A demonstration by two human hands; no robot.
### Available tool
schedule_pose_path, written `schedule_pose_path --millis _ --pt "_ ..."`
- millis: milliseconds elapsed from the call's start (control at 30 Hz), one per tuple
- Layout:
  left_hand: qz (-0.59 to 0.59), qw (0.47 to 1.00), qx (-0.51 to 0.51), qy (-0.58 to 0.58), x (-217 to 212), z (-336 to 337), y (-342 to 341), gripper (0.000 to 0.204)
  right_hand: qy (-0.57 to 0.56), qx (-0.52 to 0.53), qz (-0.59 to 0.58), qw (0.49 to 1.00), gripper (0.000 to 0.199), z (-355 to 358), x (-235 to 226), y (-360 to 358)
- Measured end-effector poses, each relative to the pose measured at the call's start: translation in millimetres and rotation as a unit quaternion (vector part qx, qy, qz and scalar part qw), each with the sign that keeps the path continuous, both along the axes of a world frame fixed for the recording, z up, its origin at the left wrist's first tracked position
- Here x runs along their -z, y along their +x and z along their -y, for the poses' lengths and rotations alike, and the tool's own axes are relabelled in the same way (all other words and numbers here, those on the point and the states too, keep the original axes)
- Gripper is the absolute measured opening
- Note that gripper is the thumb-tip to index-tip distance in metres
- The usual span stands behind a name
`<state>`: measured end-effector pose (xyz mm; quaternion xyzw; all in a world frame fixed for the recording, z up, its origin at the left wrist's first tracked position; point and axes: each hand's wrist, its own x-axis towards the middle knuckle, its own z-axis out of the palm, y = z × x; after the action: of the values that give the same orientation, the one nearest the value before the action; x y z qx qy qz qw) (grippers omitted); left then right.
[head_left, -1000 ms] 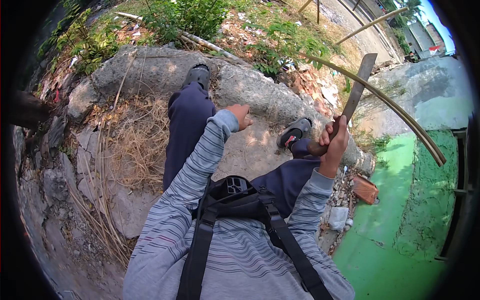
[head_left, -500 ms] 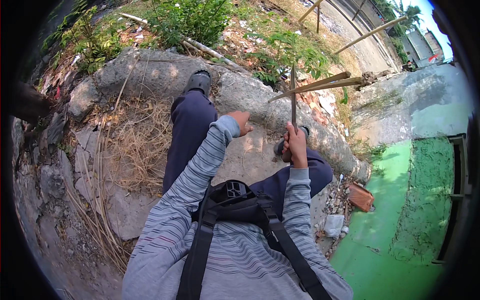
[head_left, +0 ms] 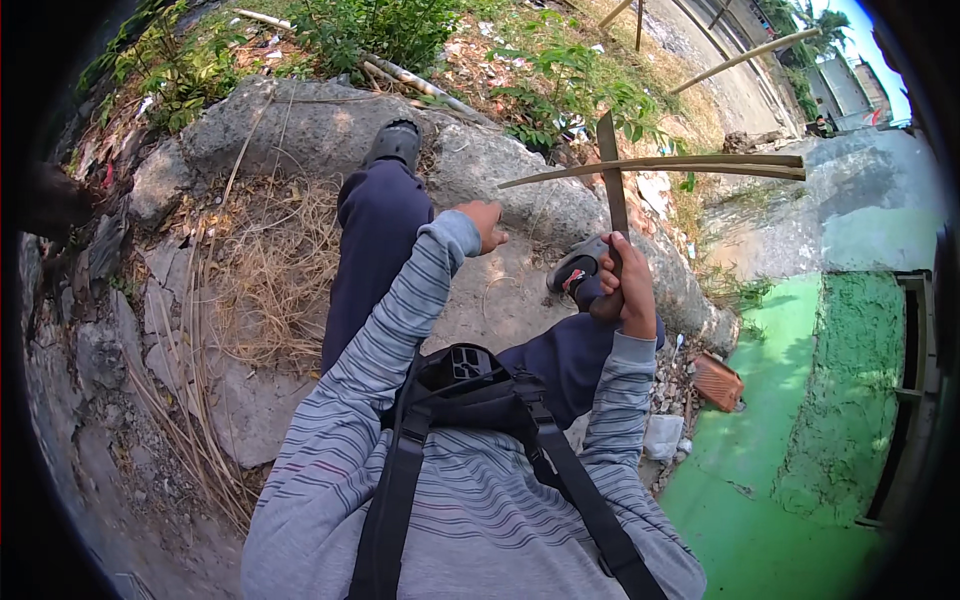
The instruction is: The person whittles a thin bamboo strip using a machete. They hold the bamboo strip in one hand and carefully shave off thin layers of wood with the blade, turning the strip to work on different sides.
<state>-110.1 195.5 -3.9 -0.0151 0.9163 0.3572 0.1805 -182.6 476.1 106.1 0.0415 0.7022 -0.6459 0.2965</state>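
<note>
My right hand (head_left: pixel 630 285) is wrapped round the handle of a machete (head_left: pixel 611 165), its dark blade pointing up and away from me. Across the blade lies a long split bamboo strip (head_left: pixel 690 166), thin at its left end and thicker at the right. It meets the blade partway along; whether the blade is wedged in the split, I cannot tell. My left hand (head_left: pixel 484 224) hangs over my left knee, fingers loosely bent and partly hidden, just below the strip's thin end and apart from it. Nothing shows in it.
A rough concrete ledge (head_left: pixel 300 130) curves in front of my feet. Dry fibres (head_left: pixel 275 290) and long thin strips lie at the left. A green-painted surface (head_left: pixel 770 440) spreads at the right, beside an orange-brown block (head_left: pixel 718 382). Leafy plants (head_left: pixel 375 35) and bamboo poles stand beyond the ledge.
My right hand and the machete have shifted right, and the blade leans left at its tip. The bamboo strip has swung nearly level, its split ends closer together. My left hand has barely moved.
</note>
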Motion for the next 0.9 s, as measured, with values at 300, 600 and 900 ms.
schedule_pose_path --millis 300,600,900 --pt "-0.012 1.0 -0.004 -0.001 7 -2 -4 0.053 0.019 0.052 0.004 0.998 0.045 4 80 -17" --pt "-0.008 1.0 0.007 -0.007 13 -1 -2 0.052 -0.062 0.115 -0.031 0.991 0.045 -3 40 22" --pt "0.004 1.0 0.001 -0.024 13 -2 -5 0.053 -0.004 0.114 -0.086 0.99 0.045 13 37 -3"
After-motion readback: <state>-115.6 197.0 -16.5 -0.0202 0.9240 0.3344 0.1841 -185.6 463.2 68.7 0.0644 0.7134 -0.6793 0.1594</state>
